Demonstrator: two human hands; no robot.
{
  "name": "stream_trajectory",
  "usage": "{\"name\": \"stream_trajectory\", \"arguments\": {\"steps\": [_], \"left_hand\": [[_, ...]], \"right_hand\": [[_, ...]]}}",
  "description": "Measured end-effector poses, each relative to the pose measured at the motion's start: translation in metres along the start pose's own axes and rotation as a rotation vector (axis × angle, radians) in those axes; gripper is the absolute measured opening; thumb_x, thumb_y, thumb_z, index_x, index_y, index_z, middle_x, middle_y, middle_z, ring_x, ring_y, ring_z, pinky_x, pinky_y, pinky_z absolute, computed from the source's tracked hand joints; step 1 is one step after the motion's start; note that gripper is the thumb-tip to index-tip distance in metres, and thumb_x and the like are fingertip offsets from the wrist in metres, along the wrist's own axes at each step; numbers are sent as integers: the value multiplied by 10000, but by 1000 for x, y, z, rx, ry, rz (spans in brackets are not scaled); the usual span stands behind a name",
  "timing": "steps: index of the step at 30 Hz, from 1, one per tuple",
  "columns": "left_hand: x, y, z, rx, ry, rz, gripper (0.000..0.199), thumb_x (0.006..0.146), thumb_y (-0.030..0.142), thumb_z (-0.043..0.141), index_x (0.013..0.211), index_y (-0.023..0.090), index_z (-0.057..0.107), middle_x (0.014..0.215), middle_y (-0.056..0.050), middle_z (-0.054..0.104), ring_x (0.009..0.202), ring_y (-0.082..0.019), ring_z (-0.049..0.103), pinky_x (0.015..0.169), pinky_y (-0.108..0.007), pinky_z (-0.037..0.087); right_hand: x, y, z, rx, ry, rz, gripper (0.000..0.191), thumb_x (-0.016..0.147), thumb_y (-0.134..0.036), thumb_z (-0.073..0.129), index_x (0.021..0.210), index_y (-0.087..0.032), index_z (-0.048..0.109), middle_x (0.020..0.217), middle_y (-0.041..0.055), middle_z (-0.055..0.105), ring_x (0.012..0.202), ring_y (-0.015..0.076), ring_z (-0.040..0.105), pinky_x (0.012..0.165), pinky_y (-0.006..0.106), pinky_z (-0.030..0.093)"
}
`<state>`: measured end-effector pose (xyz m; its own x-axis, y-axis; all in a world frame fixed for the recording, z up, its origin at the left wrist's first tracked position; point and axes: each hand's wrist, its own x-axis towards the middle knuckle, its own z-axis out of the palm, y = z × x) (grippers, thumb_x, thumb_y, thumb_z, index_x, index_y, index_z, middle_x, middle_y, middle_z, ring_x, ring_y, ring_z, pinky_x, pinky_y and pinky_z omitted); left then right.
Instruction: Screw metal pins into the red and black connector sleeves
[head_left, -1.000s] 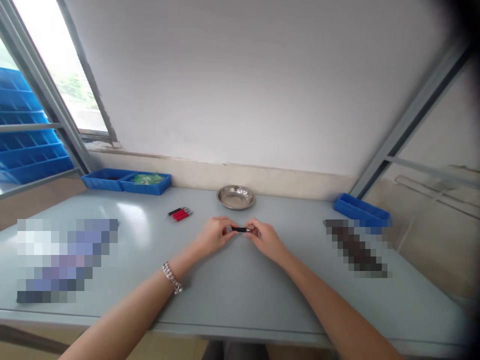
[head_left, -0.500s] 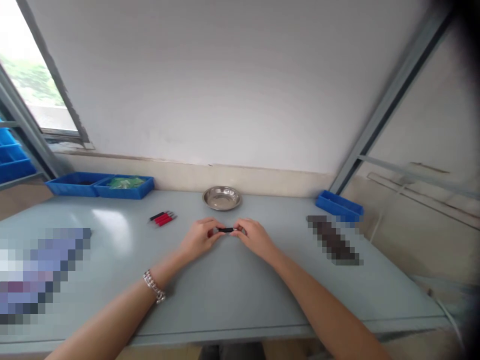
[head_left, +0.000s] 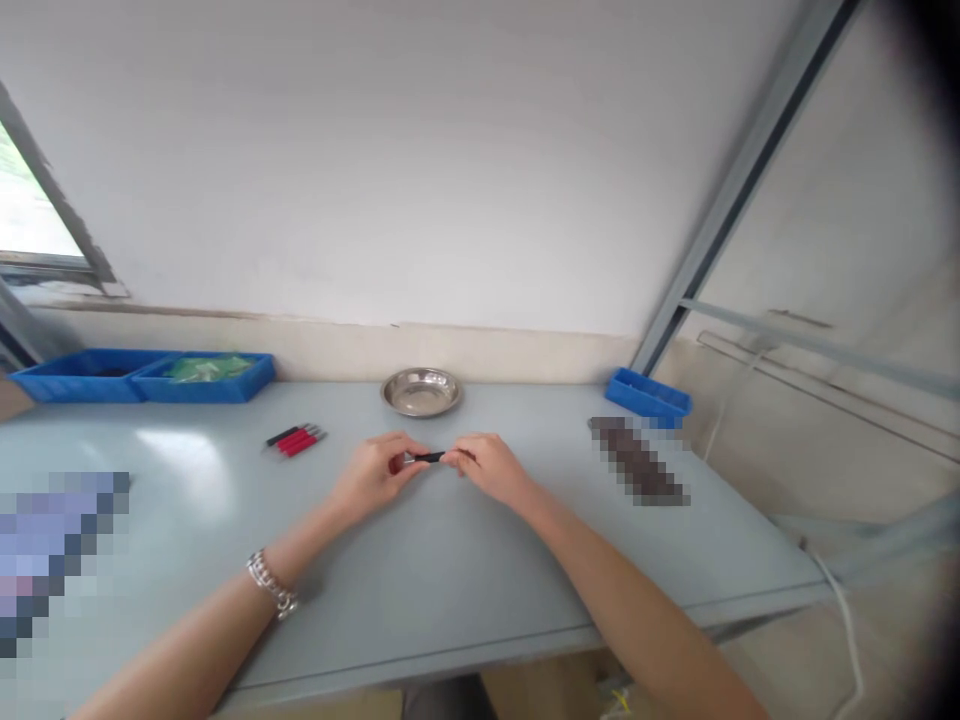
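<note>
A short black pen-like piece (head_left: 430,457) with a metal end lies level between my hands, above the grey-blue table. My left hand (head_left: 382,473) pinches its left end between thumb and fingers. The fingers of my right hand (head_left: 486,465) are closed on its right end and hide that tip. Beyond them stands a shiny round metal dish (head_left: 421,392). To the left, red pens (head_left: 300,442) and one black pen (head_left: 283,436) lie side by side on the table.
Two blue trays (head_left: 206,378) stand at the back left, one holding green packets. A small blue bin (head_left: 649,396) is at the back right, with a blurred dark object (head_left: 637,462) before it. A blurred bluish item (head_left: 56,535) lies at the left.
The view has shifted, so the table things appear farther left. My right fingers now cover more of the black piece's right end, and it is slightly tilted.
</note>
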<state>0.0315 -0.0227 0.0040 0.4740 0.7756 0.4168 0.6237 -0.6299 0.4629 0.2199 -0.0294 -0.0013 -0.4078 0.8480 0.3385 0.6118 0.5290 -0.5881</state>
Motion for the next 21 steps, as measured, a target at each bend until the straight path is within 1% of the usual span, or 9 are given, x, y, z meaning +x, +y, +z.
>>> {"name": "stream_trajectory", "arguments": {"steps": [2, 4, 6, 8, 9, 12, 14, 16, 21], "left_hand": [[0, 2, -1, -3, -11, 1, 235, 755, 339, 503, 835, 157, 629, 653, 3, 550, 495, -67, 436, 526, -193, 373], [0, 2, -2, -4, -13, 9, 231, 759, 337, 494, 835, 160, 622, 659, 6, 544, 491, -64, 432, 525, -192, 372], [0, 0, -2, 13, 14, 16, 225, 768, 334, 480, 835, 162, 610, 662, 10, 537, 479, -60, 421, 518, -190, 367], [0, -4, -1, 45, 65, 11, 223, 778, 334, 464, 838, 164, 594, 667, 11, 529, 469, -58, 406, 504, -187, 358], [0, -5, -1, 61, 87, 7, 223, 783, 335, 457, 842, 164, 588, 671, 11, 525, 466, -58, 400, 499, -187, 353], [0, -8, 2, 91, 98, 3, 216, 788, 328, 446, 856, 172, 579, 692, 11, 518, 471, -60, 400, 494, -189, 347], [-1, -9, 4, 96, 66, 8, 212, 789, 320, 441, 862, 178, 580, 699, 12, 515, 476, -62, 403, 496, -191, 349], [-1, -10, 6, 95, 38, 15, 213, 793, 315, 436, 873, 181, 581, 707, 9, 518, 484, -66, 406, 501, -195, 354], [-1, -12, 6, 91, 18, 21, 231, 794, 334, 434, 883, 185, 587, 712, 7, 520, 484, -70, 405, 503, -199, 354]], "right_hand": [[0, 1, -5, 61, -40, 59, 303, 807, -354, 445, 592, -179, 566, 561, -16, 561, 538, 94, 483, 547, 211, 339], [0, 8, -21, 123, -27, 135, 240, 751, -380, 509, 643, -180, 585, 597, -9, 584, 567, 107, 515, 550, 213, 362], [-3, 26, -49, 196, 129, 199, 223, 756, -377, 482, 772, -182, 589, 705, 15, 617, 619, 120, 555, 594, 228, 399], [-12, 54, -84, 194, 383, 276, 275, 779, -397, 418, 836, -168, 559, 741, 44, 619, 592, 128, 573, 612, 256, 420], [-18, 70, -101, 167, 472, 312, 285, 777, -403, 415, 835, -159, 549, 753, 59, 617, 583, 135, 580, 628, 272, 427], [-39, 119, -137, 64, 636, 437, 281, 780, -397, 386, 812, -160, 533, 774, 78, 608, 583, 154, 597, 653, 307, 437], [-51, 145, -145, 19, 705, 512, 279, 793, -379, 345, 806, -166, 524, 812, 82, 604, 593, 159, 606, 663, 325, 444], [-59, 161, -144, -9, 728, 540, 271, 799, -351, 326, 816, -166, 523, 828, 79, 599, 599, 159, 616, 691, 336, 443], [-64, 171, -131, 72, 700, 561, 240, 800, -317, 326, 848, -175, 513, 847, 68, 585, 592, 151, 623, 676, 319, 450]]}}
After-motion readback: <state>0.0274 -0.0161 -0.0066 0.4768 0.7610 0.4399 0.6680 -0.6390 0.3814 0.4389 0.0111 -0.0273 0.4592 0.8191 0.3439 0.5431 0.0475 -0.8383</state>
